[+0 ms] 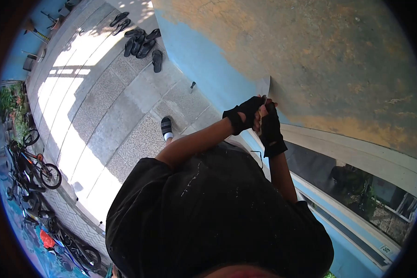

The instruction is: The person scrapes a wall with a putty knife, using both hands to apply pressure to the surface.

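A metal scraper (266, 86) has its broad blade against the wall (319, 60), whose surface shows blue paint and rough brownish patches. Both hands wear black fingerless gloves and are together at the scraper's handle. My left hand (246, 114) is closed around it near the blade. Right beside it, touching, my right hand (268, 121) is closed on the handle too. Most of the handle is hidden by the fingers.
Below the hands runs a window (310, 155) with a pale frame. Black sandals (141, 44) lie on the paved floor (139, 92), with a small dark object (192, 85) near the wall. Bicycles (50, 176) and motorbikes (78, 250) stand at the far left.
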The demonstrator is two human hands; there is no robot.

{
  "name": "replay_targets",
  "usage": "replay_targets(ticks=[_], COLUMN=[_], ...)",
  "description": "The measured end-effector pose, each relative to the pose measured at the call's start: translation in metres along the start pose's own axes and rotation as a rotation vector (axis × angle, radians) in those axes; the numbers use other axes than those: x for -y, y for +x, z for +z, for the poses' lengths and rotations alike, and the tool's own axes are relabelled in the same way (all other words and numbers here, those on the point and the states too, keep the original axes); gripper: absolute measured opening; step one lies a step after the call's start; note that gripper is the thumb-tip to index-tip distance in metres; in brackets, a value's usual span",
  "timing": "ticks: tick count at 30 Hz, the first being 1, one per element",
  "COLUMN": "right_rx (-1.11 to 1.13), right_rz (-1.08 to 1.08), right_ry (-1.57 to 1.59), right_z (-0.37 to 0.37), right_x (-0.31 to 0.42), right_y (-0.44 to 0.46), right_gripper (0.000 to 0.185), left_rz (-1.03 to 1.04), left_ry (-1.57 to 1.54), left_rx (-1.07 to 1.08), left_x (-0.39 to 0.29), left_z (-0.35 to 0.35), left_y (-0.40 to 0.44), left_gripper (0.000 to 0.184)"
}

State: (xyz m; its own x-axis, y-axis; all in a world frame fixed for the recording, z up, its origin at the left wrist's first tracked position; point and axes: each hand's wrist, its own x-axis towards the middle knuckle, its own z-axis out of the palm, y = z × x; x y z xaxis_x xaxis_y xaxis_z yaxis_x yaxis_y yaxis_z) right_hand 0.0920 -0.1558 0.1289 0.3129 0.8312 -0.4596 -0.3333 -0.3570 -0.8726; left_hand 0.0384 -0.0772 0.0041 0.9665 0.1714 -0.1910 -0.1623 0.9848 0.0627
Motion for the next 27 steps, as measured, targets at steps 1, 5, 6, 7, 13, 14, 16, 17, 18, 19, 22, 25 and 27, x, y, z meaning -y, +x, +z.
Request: replay_targets(ticks=[1, 5, 6, 7, 13, 14, 16, 17, 18, 19, 22, 25, 27], right_rx=[-0.034, 0.059, 0.068, 0.060, -0.055, -0.106, -0.167, -0.220, -0.230, -0.247, -0.338, -0.360, -0.314], right_rz=[0.021, 0.031, 0.044, 0.053, 0.083, 0.091, 0.047, -0.002, 0.002, -0.041, -0.184, -0.173, -0.085], right_ry=[0.026, -0.051, -0.058, -0.054, -0.008, -0.061, -0.126, -0.190, -0.189, -0.224, -0.413, -0.444, -0.318], right_z=[-0.002, -0.006, -0.008, -0.011, 0.002, 0.008, 0.020, 0.025, 0.025, 0.025, 0.038, 0.029, 0.019], right_x=[-0.002, 0.012, 0.010, 0.006, -0.010, -0.013, -0.018, -0.019, -0.022, -0.026, -0.030, -0.032, -0.030], right_y=[0.002, 0.004, 0.006, 0.007, 0.024, 0.026, 0.020, 0.020, 0.021, 0.022, 0.024, 0.021, 0.023], right_gripper=[0.027, 0.028, 0.028, 0.025, 0.014, 0.016, 0.020, 0.023, 0.023, 0.027, 0.032, 0.034, 0.035], left_rz=[-0.026, 0.202, 0.211, 0.189, 0.053, 0.043, 0.093, 0.060, 0.026, 0.019, 0.002, -0.033, -0.049], left_ry=[-0.062, 0.254, 0.242, 0.157, -0.055, -0.144, -0.086, -0.105, -0.131, -0.133, -0.138, -0.112, -0.152], left_rx=[0.305, -0.036, -0.044, 0.003, -0.159, -0.149, -0.263, -0.265, -0.267, -0.267, -0.259, -0.362, -0.333], left_x=[-0.001, 0.005, 0.004, 0.002, -0.013, -0.021, -0.024, -0.024, -0.023, -0.024, -0.028, -0.028, -0.028], left_z=[-0.018, 0.008, 0.012, 0.016, 0.002, 0.007, 0.021, 0.018, 0.019, 0.018, 0.018, 0.018, 0.024], left_y=[0.007, 0.001, 0.001, 0.002, 0.018, 0.011, -0.001, 0.001, 0.000, -0.001, 0.000, 0.000, 0.004], left_gripper=[0.047, 0.064, 0.064, 0.065, 0.068, 0.064, 0.058, 0.056, 0.055, 0.055, 0.056, 0.056, 0.055])
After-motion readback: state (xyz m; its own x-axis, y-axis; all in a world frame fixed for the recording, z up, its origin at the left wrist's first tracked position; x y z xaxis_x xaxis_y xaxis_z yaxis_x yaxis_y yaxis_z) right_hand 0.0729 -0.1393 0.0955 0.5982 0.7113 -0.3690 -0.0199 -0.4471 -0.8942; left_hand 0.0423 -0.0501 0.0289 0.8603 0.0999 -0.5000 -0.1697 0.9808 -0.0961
